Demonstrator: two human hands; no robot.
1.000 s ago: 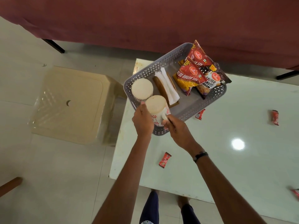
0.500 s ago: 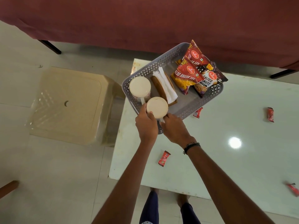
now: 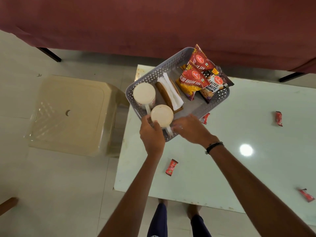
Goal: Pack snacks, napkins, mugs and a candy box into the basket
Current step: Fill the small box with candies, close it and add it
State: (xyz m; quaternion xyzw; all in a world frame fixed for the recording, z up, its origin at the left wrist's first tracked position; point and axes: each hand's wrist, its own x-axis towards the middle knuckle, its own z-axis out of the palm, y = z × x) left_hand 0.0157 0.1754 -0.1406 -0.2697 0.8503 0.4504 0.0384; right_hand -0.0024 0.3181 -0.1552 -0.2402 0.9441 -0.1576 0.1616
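From the head view, your left hand (image 3: 151, 134) holds the side of the near mug (image 3: 162, 115), upside down in the grey basket (image 3: 147, 77) beside the other mug (image 3: 144, 94). Your right hand (image 3: 191, 128) reaches its handle; whether it grips, you cannot tell.

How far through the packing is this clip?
Mostly done: snack packets, napkins and one mug sit in the basket. The left hand holds the second mug at the near corner. No candy box visible.
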